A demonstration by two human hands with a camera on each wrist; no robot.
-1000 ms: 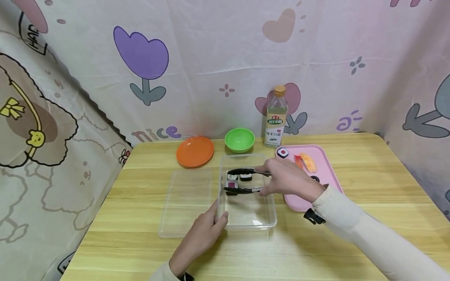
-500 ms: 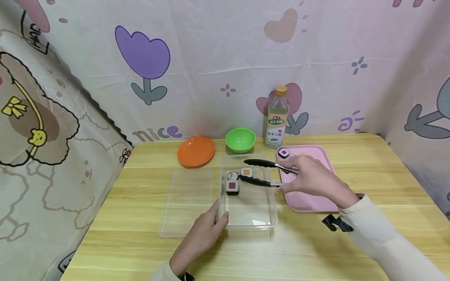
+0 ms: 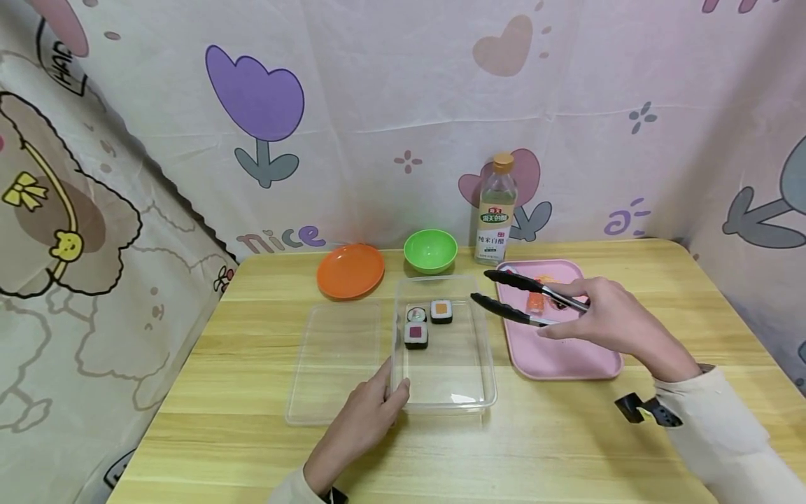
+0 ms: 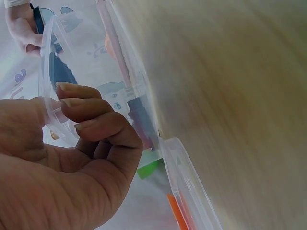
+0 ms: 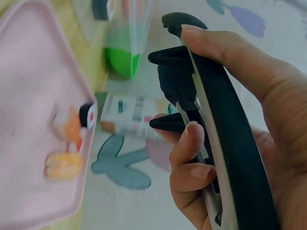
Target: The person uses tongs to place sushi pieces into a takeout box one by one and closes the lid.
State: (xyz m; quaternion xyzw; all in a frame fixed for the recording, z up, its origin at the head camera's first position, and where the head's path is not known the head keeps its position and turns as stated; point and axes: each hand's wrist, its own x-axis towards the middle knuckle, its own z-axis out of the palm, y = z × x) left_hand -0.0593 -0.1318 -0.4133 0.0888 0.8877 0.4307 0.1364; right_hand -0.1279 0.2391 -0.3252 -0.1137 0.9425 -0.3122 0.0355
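My left hand (image 3: 368, 406) grips the left wall of a clear plastic container (image 3: 448, 406), thumb over the rim. Three sushi rolls sit inside: one with a purple centre (image 3: 415, 334), one with an orange centre (image 3: 441, 311), and a round one (image 3: 416, 315). Black-tipped metal tongs (image 3: 504, 308) are held in my right hand (image 3: 611, 325). Their tips stand apart with nothing between them, above the container's right side and the pink tray (image 3: 567, 364). On that tray, the right wrist view shows a dark-edged roll (image 5: 88, 115), a shrimp sushi (image 5: 72, 125) and a yellow-orange piece (image 5: 64, 166).
A clear lid (image 3: 334, 364) lies flat left of the container. Along the back stand an orange plate (image 3: 350, 271), a green bowl (image 3: 431, 252) and a labelled bottle with an orange cap (image 3: 495, 224). A printed cloth (image 3: 378, 84) hangs behind the wooden table.
The tongs opened from around the orange-centred roll and left it in the container. My right hand carried them right, toward the pink tray. The left hand and container stayed put.
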